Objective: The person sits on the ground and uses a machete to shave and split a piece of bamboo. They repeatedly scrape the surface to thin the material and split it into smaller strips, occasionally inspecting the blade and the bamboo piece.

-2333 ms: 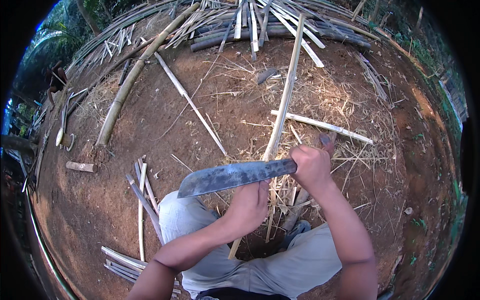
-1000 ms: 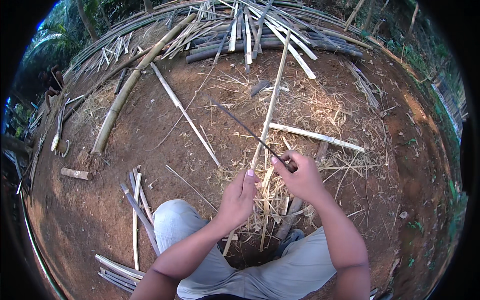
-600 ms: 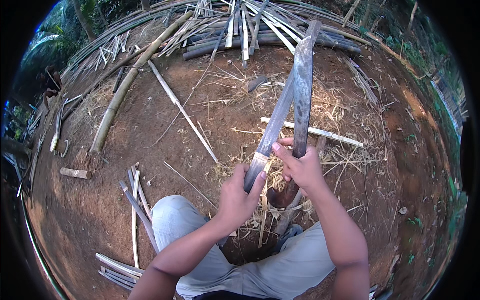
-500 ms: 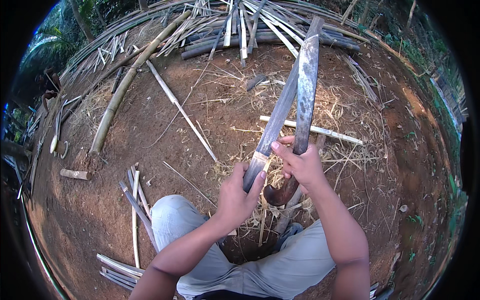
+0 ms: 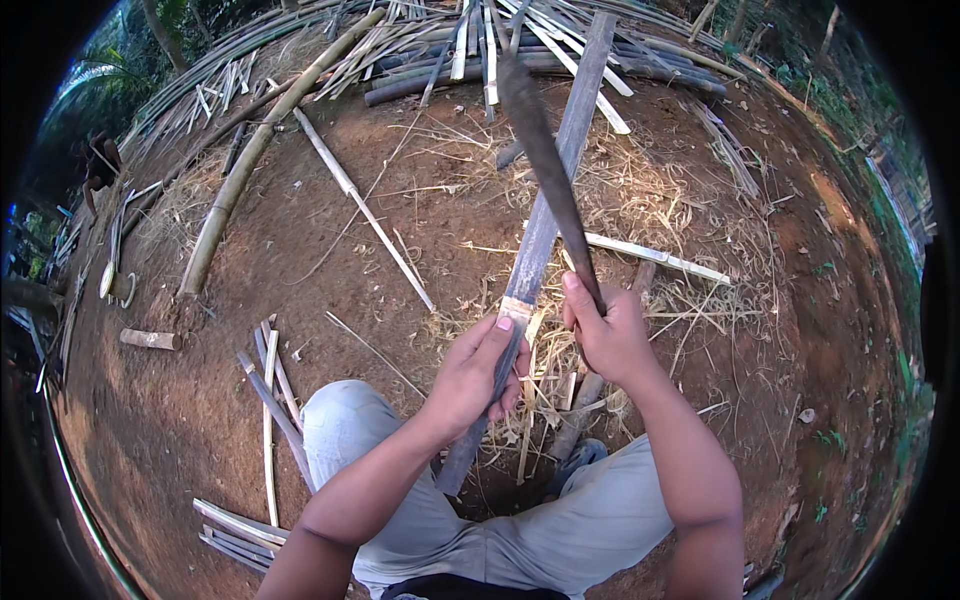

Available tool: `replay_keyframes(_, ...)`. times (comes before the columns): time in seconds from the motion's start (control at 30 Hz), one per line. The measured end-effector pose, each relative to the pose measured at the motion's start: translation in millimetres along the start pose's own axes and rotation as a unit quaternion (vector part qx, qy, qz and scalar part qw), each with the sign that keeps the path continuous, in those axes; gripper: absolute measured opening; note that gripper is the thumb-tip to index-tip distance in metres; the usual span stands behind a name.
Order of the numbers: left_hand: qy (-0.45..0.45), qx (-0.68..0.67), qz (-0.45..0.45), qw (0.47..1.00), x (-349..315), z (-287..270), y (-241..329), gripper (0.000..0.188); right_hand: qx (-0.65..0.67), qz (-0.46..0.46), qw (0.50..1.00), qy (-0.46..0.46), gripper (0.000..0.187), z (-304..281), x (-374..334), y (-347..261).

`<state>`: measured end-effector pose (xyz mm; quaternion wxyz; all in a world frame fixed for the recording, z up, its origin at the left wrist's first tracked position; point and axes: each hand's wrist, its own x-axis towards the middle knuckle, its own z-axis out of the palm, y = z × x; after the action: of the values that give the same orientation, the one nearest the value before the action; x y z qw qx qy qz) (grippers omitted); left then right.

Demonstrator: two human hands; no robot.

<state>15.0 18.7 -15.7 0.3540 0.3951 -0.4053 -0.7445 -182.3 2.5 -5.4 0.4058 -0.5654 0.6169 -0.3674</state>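
Observation:
My left hand is closed round a long, flat bamboo strip, gripping it just below a pale band. The strip is dark grey and slants up and away, its near end hanging between my knees. In my right hand is a machete, its dark blade pointing up and to the left, slightly blurred. The blade passes across the strip's upper part; whether the two touch I cannot tell. My fingers hide most of the machete's handle.
Thin shavings litter the brown soil ahead. A pale split strip lies across them. Farther off is a heap of bamboo poles and strips. A thick pole lies at the left, with cut strips beside my left knee.
The machete has tipped left and its flat no longer faces me. The bamboo strip has slid down toward me through my left hand, so more of its near end shows.

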Motion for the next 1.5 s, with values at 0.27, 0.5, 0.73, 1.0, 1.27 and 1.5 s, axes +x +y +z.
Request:
replay_keyframes(0.27, 0.001, 0.001, 0.062, 0.998, 4, -10, 10, 0.028, -0.283, -0.284, 0.916, -0.009, 0.029, 21, -3, 4)
replay_keyframes(0.5, 0.038, -0.055, 0.09, 0.994, 2, -5, 11, 0.018, -0.274, -0.294, 0.916, 0.0, 0.019, 29, 0, 6)
replay_keyframes(0.73, 0.004, 0.008, 0.079, 0.997, 1, -8, -2, 0.022, -0.302, -0.3, 0.902, 0.071, 0.016, 42, -2, 4)
replay_keyframes(1.0, -0.001, -0.016, 0.042, 0.999, -16, 7, -1, 0.027, -0.303, -0.303, 0.892, 0.145, 0.013, 34, 16, -1)
replay_keyframes(1.27, 0.058, 0.068, 0.107, 0.99, -9, -2, -3, 0.023, -0.297, -0.366, 0.878, 0.085, 0.019, 51, 6, 14)
replay_keyframes(1.5, 0.034, 0.006, 0.06, 0.998, -25, 6, 8, 0.02, -0.297, -0.334, 0.881, 0.156, 0.024, 18, 33, 13)
